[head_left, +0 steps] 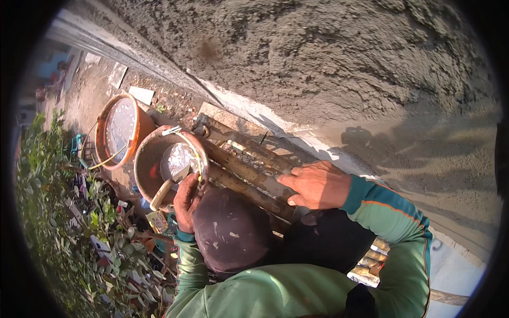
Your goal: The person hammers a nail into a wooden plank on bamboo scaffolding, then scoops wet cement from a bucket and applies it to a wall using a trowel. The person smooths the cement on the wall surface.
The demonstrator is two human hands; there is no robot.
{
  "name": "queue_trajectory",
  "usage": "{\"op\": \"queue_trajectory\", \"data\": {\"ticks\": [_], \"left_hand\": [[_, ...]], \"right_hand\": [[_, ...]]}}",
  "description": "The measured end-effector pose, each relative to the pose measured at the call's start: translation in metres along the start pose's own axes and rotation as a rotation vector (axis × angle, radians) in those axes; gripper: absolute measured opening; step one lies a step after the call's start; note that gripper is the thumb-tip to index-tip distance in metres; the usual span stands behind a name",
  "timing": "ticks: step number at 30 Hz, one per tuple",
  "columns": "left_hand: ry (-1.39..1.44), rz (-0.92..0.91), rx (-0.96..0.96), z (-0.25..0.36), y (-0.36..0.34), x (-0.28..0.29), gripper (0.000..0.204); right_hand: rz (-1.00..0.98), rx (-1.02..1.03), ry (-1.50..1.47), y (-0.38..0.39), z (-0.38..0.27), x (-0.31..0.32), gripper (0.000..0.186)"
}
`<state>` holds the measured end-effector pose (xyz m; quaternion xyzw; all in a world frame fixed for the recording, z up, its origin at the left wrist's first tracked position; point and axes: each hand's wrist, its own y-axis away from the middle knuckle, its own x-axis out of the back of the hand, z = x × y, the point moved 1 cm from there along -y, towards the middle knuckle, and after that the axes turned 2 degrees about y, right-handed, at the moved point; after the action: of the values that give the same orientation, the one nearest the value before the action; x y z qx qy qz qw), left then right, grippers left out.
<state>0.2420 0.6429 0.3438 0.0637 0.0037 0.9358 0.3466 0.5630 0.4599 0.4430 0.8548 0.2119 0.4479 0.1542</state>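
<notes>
- Rough grey plaster covers the wall [318, 53] above, with green shrubs [58, 212] far below on the left.
- Furthest left, an orange bucket [114, 132] holds pale liquid.
- Beside it, touching, a mortar-caked bucket [146, 164] hangs against the bamboo scaffold poles [249, 175].
- At this bucket's rim, the left hand [185, 204] has its fingers closed around a trowel [170, 183], whose blade lies inside the bucket.
- Below sits a dark cap [230, 230].
- Further right, the right hand [318, 185] rests flat on the poles, fingers spread, holding nothing; its sleeve is green.
</notes>
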Motion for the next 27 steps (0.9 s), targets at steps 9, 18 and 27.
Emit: {"op": "queue_trajectory", "data": {"ticks": [9, 18, 27], "left_hand": [[-0.187, -0.197, -0.029, -0.036, 0.06, 0.022, 0.023], [0.463, 0.895, 0.409, -0.045, 0.117, 0.031, 0.073], [0.704, 0.717, 0.226, -0.119, 0.065, 0.068, 0.062]], "right_hand": [[-0.079, 0.016, -0.12, -0.022, -0.027, 0.008, 0.05], [0.227, 0.559, 0.034, -0.155, -0.077, 0.022, 0.044], [0.409, 1.038, 0.009, -0.354, -0.201, -0.109, 0.021]]}}
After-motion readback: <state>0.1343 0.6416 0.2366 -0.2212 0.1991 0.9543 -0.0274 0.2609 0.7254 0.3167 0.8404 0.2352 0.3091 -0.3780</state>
